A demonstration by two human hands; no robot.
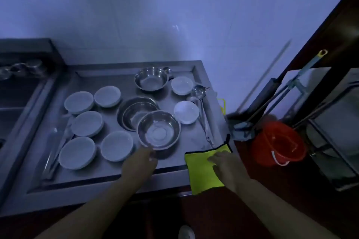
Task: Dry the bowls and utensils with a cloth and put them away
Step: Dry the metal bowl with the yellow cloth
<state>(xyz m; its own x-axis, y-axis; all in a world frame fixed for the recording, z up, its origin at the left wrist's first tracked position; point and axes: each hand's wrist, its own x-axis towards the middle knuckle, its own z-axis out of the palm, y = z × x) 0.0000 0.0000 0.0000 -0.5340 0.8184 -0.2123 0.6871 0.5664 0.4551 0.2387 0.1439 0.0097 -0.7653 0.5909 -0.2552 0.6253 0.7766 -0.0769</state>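
My left hand [140, 163] grips the near rim of a steel bowl [159, 129], which is tilted up off the steel counter [108, 177]. My right hand [227, 167] lies flat on a yellow cloth [202, 172] that hangs over the counter's front right corner. Two more steel bowls [136, 114] [151, 79] stand behind the held one. Several white bowls lie upside down at the left [86, 124], and two small white bowls [186, 111] [182, 85] stand upright at the right. A ladle [202, 106] lies along the right edge. Tongs [54, 153] lie at the left.
A sink [17, 101] is at the far left with glasses [21, 68] behind it. To the right of the counter stand a red bucket [279, 143], a mop [287, 91] and a metal rack [334, 128]. A wall rises behind the counter.
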